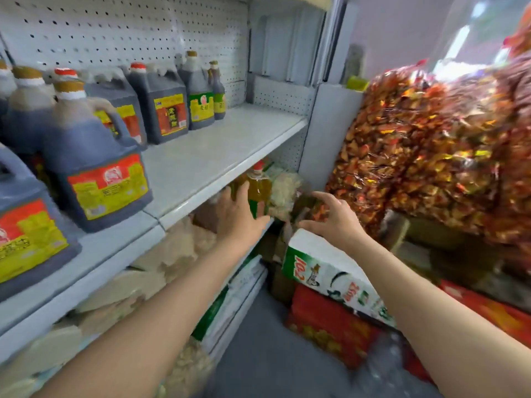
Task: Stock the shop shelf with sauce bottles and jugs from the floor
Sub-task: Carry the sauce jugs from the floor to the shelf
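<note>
A white shelf carries dark sauce jugs at its left and back, their red and yellow labels too blurred to read. Below its front edge, the left hand grips a yellow-filled bottle with a red cap. The right hand hovers with curled fingers, grasping nothing. Just beneath it leans a green-and-white carton; big bags of wrapped sweets crowd the right.
</note>
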Tool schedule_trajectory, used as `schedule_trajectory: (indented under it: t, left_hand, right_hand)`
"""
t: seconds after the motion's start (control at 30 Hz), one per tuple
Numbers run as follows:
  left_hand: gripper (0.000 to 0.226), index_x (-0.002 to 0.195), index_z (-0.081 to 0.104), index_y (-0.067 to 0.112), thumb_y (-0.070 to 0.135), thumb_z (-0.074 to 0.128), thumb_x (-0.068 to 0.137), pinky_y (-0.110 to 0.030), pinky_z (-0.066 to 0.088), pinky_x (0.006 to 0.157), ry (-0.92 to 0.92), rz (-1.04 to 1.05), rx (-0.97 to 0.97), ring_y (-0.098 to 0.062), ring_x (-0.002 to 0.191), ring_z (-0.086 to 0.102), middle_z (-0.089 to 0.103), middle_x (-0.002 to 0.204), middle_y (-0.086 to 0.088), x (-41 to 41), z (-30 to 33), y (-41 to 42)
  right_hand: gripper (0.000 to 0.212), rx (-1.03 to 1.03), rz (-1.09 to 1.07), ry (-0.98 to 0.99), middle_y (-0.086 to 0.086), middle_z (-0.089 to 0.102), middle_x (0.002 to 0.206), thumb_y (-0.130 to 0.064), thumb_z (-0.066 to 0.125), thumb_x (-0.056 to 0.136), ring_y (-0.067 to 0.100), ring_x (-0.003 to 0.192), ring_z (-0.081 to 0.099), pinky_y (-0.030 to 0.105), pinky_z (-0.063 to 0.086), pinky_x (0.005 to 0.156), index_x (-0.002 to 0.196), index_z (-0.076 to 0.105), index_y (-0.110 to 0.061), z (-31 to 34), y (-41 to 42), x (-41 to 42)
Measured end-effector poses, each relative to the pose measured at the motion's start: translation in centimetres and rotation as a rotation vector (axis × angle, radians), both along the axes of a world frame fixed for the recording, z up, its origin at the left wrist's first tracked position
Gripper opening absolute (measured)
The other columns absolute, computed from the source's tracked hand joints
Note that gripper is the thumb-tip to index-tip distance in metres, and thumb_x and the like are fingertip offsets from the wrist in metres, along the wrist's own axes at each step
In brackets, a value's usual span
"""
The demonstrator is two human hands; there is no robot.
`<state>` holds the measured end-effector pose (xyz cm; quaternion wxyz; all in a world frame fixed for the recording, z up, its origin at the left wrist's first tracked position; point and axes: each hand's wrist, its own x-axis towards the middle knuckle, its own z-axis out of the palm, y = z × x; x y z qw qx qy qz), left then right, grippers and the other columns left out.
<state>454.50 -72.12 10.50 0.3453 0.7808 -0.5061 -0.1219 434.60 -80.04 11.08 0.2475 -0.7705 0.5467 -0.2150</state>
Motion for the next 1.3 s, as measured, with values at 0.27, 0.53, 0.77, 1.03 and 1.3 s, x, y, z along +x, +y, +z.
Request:
schedule_trajectory:
  t: [0.27,0.53,0.77,1.03,1.3]
  left_hand:
    - [0.091,0.154,0.026,0.025,0.041,0.077,0.081,-0.042,0.031,0.115,0.036,-0.309,0.134,-0.032,0.144,0.028,0.025,0.157,-0.013,-15.6,-1.6,1.1]
    - [0.083,0.149,0.036,0.027,0.040,0.078,0.079,-0.041,0.036,0.109,0.017,-0.521,0.222,-0.031,0.131,0.041,0.038,0.144,-0.011,-32.7,-3.5,9.1]
    - [0.082,0.149,0.035,0.028,0.042,0.077,0.080,-0.042,0.034,0.112,-0.007,-0.632,0.349,-0.033,0.139,0.034,0.033,0.152,-0.011,-43.9,-8.4,16.4]
    - [0.080,0.148,0.035,0.030,0.043,0.077,0.081,-0.042,0.034,0.111,-0.037,-0.781,0.465,-0.033,0.141,0.031,0.029,0.155,-0.010,-50.7,-12.4,20.0]
    - [0.081,0.151,0.032,0.027,0.037,0.077,0.084,-0.044,0.035,0.110,0.049,-0.959,0.563,-0.030,0.142,0.032,0.032,0.154,-0.006,-54.4,-19.7,21.7]
  right_hand:
    - [0.086,0.040,-0.301,0.015,0.008,0.045,0.141,-0.048,0.081,0.078,0.025,0.124,0.050,0.030,0.041,0.092,0.150,0.038,-0.031,-1.4,7.7,-17.8]
    - [0.086,0.103,-0.449,0.033,0.012,0.044,0.144,-0.039,0.085,0.077,0.029,0.133,0.044,0.039,0.040,0.109,0.149,0.041,-0.028,-3.7,20.0,-34.9]
    - [0.090,0.218,-0.563,-0.015,0.011,0.043,0.144,-0.045,0.085,0.074,0.030,0.134,0.044,0.039,0.039,0.110,0.150,0.039,-0.029,-8.2,29.3,-45.7]
    - [0.091,0.313,-0.684,-0.059,0.011,0.040,0.152,-0.042,0.084,0.077,0.028,0.142,0.037,0.041,0.037,0.111,0.152,0.037,-0.020,-12.3,35.9,-51.3]
    - [0.086,0.481,-0.900,-0.085,0.010,0.043,0.145,-0.037,0.086,0.075,0.027,0.135,0.043,0.036,0.039,0.107,0.148,0.042,-0.025,-20.1,41.7,-52.7]
